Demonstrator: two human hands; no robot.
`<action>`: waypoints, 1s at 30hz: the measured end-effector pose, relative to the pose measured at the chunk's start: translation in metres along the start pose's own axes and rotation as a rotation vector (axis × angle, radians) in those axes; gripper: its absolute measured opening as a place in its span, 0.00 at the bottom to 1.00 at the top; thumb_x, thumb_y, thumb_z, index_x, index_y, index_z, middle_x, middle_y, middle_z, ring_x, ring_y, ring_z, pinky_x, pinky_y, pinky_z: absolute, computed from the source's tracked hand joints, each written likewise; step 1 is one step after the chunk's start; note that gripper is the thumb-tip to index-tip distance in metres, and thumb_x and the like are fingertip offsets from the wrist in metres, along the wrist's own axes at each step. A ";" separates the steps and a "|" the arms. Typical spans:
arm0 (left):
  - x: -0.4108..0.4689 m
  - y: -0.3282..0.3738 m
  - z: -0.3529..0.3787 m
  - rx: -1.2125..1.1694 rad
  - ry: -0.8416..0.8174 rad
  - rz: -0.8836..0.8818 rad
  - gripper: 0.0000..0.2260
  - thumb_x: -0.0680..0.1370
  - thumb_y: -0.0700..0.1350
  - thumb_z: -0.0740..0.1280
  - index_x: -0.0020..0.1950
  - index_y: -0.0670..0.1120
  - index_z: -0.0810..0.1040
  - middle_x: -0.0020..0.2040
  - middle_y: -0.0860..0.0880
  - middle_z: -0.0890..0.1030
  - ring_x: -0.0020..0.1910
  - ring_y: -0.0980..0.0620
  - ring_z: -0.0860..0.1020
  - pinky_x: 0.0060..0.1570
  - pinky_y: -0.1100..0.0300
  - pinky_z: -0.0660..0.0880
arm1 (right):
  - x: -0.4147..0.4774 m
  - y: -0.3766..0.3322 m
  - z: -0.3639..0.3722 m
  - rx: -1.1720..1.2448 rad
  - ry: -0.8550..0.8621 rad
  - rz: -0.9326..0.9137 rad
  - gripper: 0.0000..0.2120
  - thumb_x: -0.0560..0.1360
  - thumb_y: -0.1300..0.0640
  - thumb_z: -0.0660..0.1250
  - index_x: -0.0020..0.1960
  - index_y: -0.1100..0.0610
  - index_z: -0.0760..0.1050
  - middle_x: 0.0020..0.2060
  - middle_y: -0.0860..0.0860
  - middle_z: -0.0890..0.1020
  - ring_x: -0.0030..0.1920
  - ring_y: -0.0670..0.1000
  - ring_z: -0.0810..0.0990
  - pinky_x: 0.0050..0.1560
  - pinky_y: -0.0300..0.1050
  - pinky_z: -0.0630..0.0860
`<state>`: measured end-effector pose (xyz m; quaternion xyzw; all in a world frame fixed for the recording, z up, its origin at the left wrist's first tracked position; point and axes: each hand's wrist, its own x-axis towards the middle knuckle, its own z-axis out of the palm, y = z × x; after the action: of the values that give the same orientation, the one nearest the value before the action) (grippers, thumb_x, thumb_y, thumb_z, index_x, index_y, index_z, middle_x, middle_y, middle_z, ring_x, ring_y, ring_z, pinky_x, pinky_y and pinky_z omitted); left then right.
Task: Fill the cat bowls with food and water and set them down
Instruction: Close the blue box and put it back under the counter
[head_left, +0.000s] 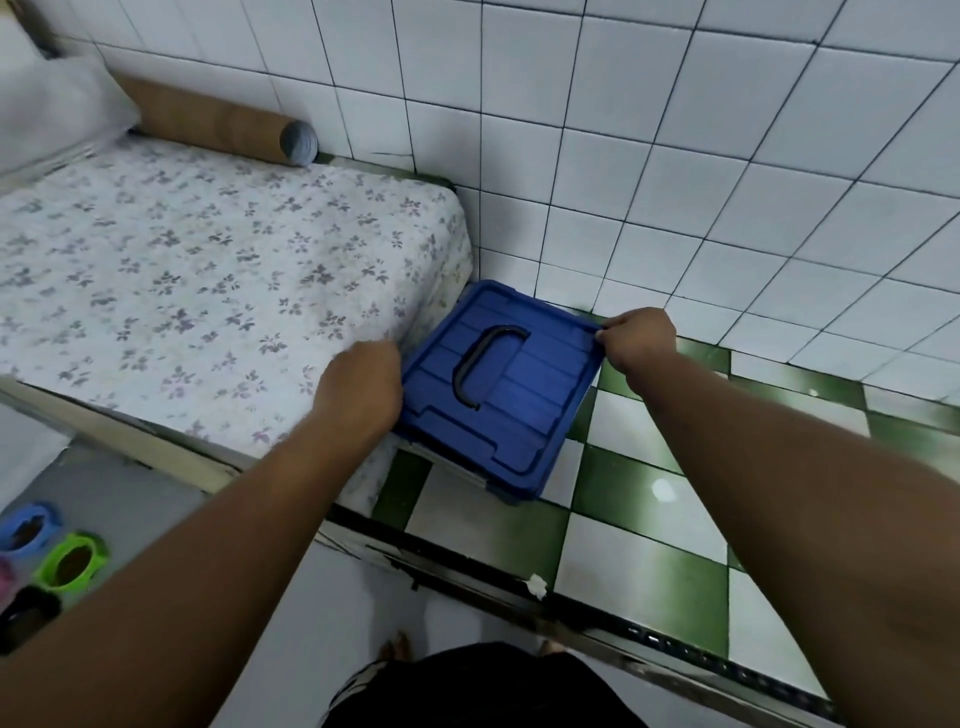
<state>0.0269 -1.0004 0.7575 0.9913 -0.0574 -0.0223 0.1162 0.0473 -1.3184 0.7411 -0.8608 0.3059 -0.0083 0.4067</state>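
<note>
Seemingly opening the food store, the right hand (639, 338) is pinching the blue box lid (524, 415) at its far corner, the left hand (358, 384) is reaching its opposite edge with fingers unseen; lifting evenly comes next.

A blue-lidded box (453, 458) sits at frame centre, its lid (524, 395) on, black handle (458, 376) flat, left hand (358, 387) and right hand (639, 338) gripping opposite lid edges. 4 bowls cluster at the lower left edge: blue (23, 530), green (70, 564), pink (5, 578), black (26, 616); blue and green show brown inside.
</note>
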 end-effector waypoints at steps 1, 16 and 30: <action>-0.003 0.000 0.004 0.012 0.007 0.002 0.17 0.81 0.35 0.63 0.33 0.45 0.67 0.35 0.46 0.74 0.37 0.49 0.74 0.31 0.59 0.63 | 0.000 0.001 0.001 0.021 -0.014 0.022 0.11 0.73 0.60 0.70 0.53 0.61 0.83 0.51 0.59 0.84 0.44 0.53 0.79 0.55 0.51 0.80; -0.027 -0.003 0.035 -0.248 0.084 -0.176 0.11 0.83 0.39 0.65 0.62 0.40 0.83 0.57 0.40 0.83 0.52 0.43 0.81 0.54 0.55 0.77 | 0.015 0.002 0.007 -0.112 -0.063 -0.013 0.11 0.73 0.58 0.68 0.53 0.61 0.82 0.47 0.57 0.83 0.44 0.54 0.79 0.44 0.44 0.75; -0.083 0.017 0.062 -1.666 -0.162 -0.927 0.10 0.84 0.41 0.63 0.65 0.41 0.76 0.58 0.41 0.82 0.56 0.44 0.81 0.56 0.52 0.80 | 0.038 -0.055 0.037 -0.335 -0.197 -0.334 0.20 0.79 0.53 0.64 0.63 0.67 0.76 0.63 0.62 0.78 0.63 0.61 0.76 0.63 0.48 0.72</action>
<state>-0.0609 -1.0213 0.7043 0.5096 0.3672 -0.1682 0.7597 0.1164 -1.2870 0.7462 -0.9514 0.1157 0.0596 0.2791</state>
